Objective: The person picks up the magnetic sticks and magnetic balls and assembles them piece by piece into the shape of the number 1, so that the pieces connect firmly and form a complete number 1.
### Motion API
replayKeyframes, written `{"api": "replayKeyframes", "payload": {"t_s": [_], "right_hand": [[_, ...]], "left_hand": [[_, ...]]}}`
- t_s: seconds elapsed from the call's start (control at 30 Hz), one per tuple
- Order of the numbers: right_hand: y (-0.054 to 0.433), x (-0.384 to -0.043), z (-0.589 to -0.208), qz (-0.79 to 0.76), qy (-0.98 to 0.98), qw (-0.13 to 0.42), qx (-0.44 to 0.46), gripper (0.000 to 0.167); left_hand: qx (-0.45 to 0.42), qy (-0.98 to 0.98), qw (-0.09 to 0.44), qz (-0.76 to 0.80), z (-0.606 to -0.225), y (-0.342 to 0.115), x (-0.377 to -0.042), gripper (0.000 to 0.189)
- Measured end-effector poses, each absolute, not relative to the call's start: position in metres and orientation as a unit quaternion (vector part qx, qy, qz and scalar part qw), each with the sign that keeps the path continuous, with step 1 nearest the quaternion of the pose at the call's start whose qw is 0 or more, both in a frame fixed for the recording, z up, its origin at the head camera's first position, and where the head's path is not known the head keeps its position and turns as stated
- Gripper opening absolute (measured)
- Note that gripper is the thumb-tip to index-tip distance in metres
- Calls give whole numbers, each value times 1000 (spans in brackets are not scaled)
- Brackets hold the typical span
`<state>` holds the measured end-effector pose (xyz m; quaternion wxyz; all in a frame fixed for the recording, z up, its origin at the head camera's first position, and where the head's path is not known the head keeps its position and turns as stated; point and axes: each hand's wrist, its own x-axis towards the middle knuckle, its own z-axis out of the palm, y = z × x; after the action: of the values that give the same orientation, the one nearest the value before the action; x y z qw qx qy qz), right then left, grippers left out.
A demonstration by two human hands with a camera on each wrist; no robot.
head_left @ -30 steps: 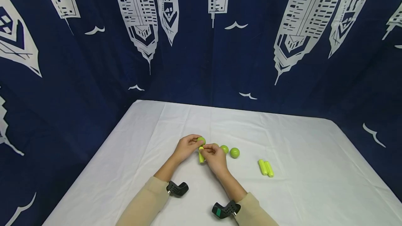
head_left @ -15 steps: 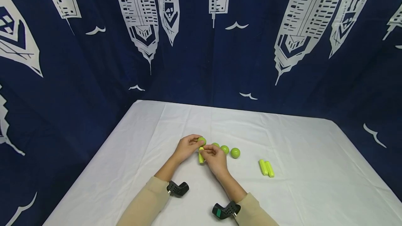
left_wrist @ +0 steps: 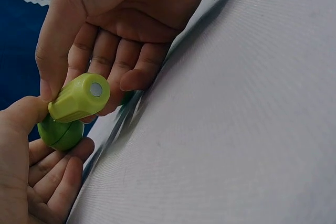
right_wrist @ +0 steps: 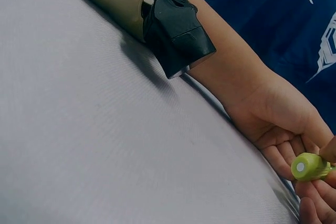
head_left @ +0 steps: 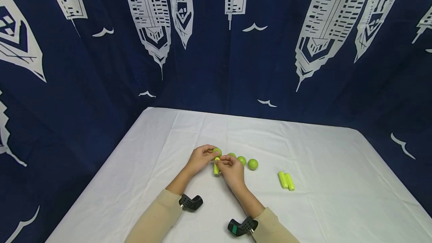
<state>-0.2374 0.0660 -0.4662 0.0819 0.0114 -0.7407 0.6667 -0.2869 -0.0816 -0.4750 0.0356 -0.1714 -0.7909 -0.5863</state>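
My left hand (head_left: 200, 159) pinches a green ball (head_left: 217, 152) between thumb and fingers, a little above the table. Just in front of it, my right hand (head_left: 233, 171) pinches a yellow-green ribbed rod (head_left: 216, 168) by its upper end. In the left wrist view the rod (left_wrist: 79, 98) points its near end, with a round silver disc, at the camera. Its far end meets or overlaps the ball (left_wrist: 62, 136); whether they are joined is hidden. The right wrist view shows the rod (right_wrist: 310, 167) at the right edge, among the fingers.
Several green balls lie in a row beyond and right of my right hand, the outermost ball (head_left: 252, 164) fully visible. Two yellow-green rods (head_left: 286, 180) lie side by side farther right. A white cloth (head_left: 330, 168) covers the table; a dark blue printed curtain (head_left: 209, 74) hangs behind.
Both hands stay almost in place, still holding the ball and the rod. The rod's lower end has risen very slightly. Loose balls and rods have not moved.
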Motion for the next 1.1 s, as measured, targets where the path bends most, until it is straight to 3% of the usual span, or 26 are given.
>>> {"api": "replayKeyframes", "payload": {"t_s": [0.6,1.1], "right_hand": [[66,-238,-467,660,-746,83,-7,23],[67,-237,-469,674,-736,65,4,23]], "left_hand": [[-153,-784,5,-601,-473,-81,-287,32],[-133,-770,32,-624,-476,-81,-291,31]]}}
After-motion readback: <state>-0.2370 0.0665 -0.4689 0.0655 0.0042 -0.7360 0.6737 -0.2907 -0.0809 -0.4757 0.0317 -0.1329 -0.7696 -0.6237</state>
